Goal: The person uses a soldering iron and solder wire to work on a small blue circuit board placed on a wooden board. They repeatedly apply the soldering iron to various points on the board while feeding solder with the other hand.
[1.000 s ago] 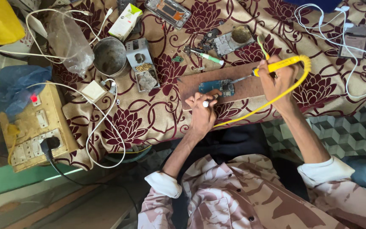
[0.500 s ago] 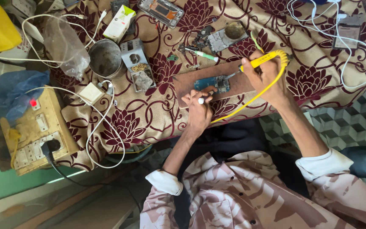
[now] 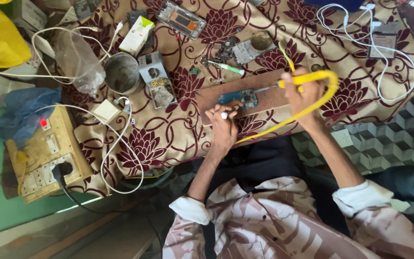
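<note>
The surface (image 3: pixel 178 139), draped in a tan cloth with maroon flowers, runs across the upper part of the view; its near edge drops off just in front of the person's lap. A brown board (image 3: pixel 269 98) lies close to that near edge, right of the middle, and the blue circuit board (image 3: pixel 238 99) sits on the board's left part. Open cloth lies only in a strip along the near edge left of the board; the far side is crowded.

Along the left edge a yellowed socket box (image 3: pixel 49 153) stands with a black plug in it, white cables (image 3: pixel 120 158) looping from it over the cloth. Toward the far left sit a metal cup (image 3: pixel 122 74), a clear plastic bag (image 3: pixel 77 60) and a small grey box (image 3: pixel 155 79). A phone frame (image 3: pixel 180 19) lies at the far edge, a white charger lead (image 3: pixel 360 29) at the far right corner. Grey patterned flooring shows to the right, green flooring to the left.

The left hand (image 3: pixel 224 127) rests on the board's near edge, fingers closed on a small white-tipped tool (image 3: pixel 225 114), just beside the circuit board. The right hand (image 3: pixel 305 100) is raised over the board's right end, fingers wrapped around a yellow soldering iron (image 3: pixel 295 80) whose metal tip reaches the circuit board; its yellow cord (image 3: pixel 312 106) curves back toward the lap.
</note>
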Available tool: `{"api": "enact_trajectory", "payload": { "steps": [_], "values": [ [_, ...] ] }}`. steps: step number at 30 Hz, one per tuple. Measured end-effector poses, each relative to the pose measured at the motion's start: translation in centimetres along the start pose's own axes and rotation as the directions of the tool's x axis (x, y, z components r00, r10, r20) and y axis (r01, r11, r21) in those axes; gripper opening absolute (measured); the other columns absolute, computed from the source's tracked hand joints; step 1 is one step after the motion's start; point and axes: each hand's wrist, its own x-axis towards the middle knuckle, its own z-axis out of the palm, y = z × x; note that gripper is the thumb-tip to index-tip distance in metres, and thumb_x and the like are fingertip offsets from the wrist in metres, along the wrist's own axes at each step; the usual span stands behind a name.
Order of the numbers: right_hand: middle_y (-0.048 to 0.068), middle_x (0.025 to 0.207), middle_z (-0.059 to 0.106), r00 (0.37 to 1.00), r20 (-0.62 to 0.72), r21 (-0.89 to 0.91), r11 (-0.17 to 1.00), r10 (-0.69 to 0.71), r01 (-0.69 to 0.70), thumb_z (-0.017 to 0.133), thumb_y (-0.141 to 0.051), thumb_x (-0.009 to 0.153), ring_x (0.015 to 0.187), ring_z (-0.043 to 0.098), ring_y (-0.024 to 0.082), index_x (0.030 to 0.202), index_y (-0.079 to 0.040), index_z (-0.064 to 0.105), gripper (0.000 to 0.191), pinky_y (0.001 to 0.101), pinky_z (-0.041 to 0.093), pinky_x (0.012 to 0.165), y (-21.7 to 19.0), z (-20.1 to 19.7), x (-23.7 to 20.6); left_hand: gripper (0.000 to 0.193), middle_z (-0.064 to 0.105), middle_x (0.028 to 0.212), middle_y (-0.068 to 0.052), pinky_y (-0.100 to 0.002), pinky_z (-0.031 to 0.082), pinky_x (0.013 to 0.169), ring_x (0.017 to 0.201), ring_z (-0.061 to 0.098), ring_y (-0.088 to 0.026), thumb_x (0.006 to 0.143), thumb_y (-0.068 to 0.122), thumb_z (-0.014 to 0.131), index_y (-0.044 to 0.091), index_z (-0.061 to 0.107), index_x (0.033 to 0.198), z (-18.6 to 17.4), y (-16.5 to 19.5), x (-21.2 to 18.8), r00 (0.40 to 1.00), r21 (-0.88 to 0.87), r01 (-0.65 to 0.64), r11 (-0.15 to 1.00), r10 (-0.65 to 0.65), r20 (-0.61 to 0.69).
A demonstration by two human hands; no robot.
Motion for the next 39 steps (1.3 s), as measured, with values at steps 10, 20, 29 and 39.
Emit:
{"api": "enact_trajectory", "payload": {
  "steps": [10, 20, 29, 39],
  "values": [
    [0.007, 0.081, 0.064, 0.928, -0.242, 0.530, 0.840, 0.282, -0.117, 0.053, -0.028, 0.119, 0.072, 0.064, 0.013, 0.118, 0.001, 0.055, 0.029, 0.0258, 0.051, 0.070, 8.0, -1.2, 0.0, 0.029, 0.071, 0.119, -0.006, -0.042, 0.029, 0.094, 0.090, 0.048, -0.026, 0.090, -0.012, 0.054, 0.001, 0.043, 0.113, 0.2, 0.2, 0.2, 0.996, -0.050, -0.064, 0.997, 0.061, -0.066],
    [0.011, 0.087, 0.068, 0.995, -0.097, 0.043, 0.999, 0.017, -0.013, 0.060, -0.014, 0.116, 0.073, 0.065, 0.015, 0.109, 0.001, 0.059, 0.017, 0.0270, 0.049, 0.062, 8.1, 2.1, 7.6, 0.022, 0.073, 0.107, -0.009, -0.043, 0.033, 0.088, 0.087, 0.050, -0.029, 0.084, -0.012, 0.058, 0.003, 0.058, 0.101, 0.1, 0.6, 0.5, 0.998, -0.016, 0.056, 0.998, -0.056, -0.001],
    [0.005, 0.073, 0.067, 0.994, 0.051, 0.043, 0.994, 0.100, -0.102, 0.062, -0.018, 0.114, 0.059, 0.058, 0.009, 0.098, 0.001, 0.059, 0.025, 0.0244, 0.044, 0.055, 6.2, 3.2, 10.1, 0.028, 0.061, 0.098, -0.016, -0.046, 0.034, 0.087, 0.089, 0.048, -0.034, 0.085, -0.013, 0.061, 0.000, 0.051, 0.107, 0.8, -0.3, -0.2, 0.998, 0.011, 0.008, 1.000, -0.007, -0.059],
    [0.010, 0.075, 0.064, 0.992, 0.029, -0.117, 0.986, -0.119, 0.121, 0.064, -0.008, 0.113, 0.070, 0.060, 0.017, 0.089, 0.002, 0.061, 0.026, 0.0366, 0.046, 0.063, 7.1, 1.4, 11.1, 0.025, 0.073, 0.110, -0.011, -0.045, 0.034, 0.092, 0.085, 0.053, -0.030, 0.091, -0.012, 0.057, 0.001, 0.047, 0.109, 0.4, 0.3, 0.2, 0.998, -0.049, 0.010, 0.999, -0.013, -0.057]
  ]
}}
